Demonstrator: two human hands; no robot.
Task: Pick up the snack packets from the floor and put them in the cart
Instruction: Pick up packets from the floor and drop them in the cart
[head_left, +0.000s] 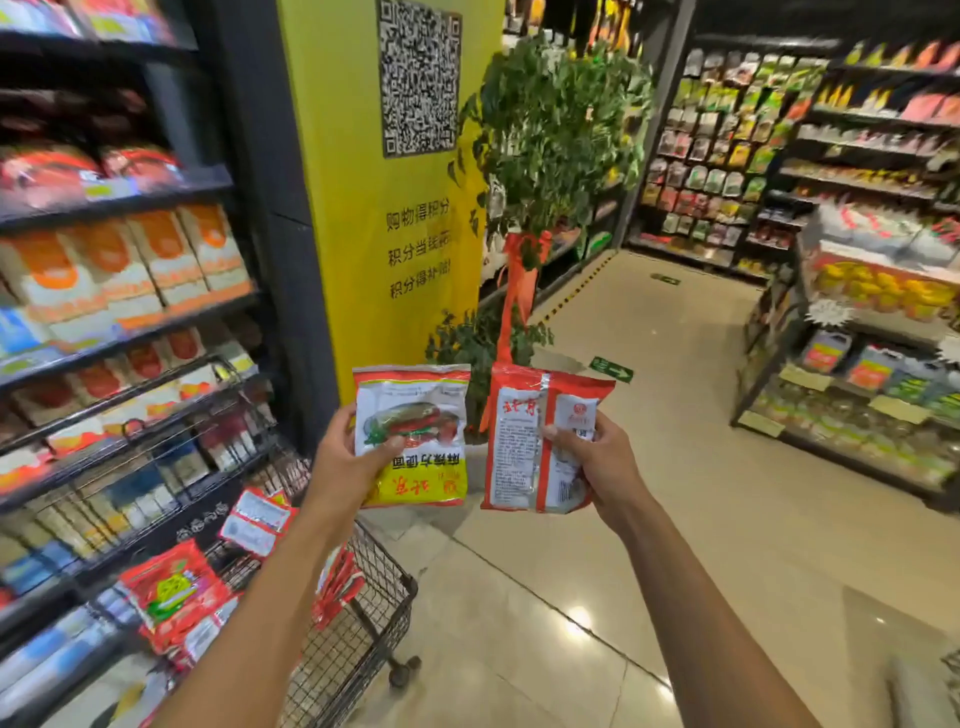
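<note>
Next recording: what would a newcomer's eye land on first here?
Two snack packets held up mid-frame: the left hand grips the front-facing packet, the right hand the back-facing packet. Behind them rises a bright yellow pillar with a QR code, and at lower left the wire cart already holds more red packets.

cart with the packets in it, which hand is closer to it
Left. The left hand, gripping one packet, is just above the cart's far end; the right hand holds a second packet farther right, over floor tiles.
</note>
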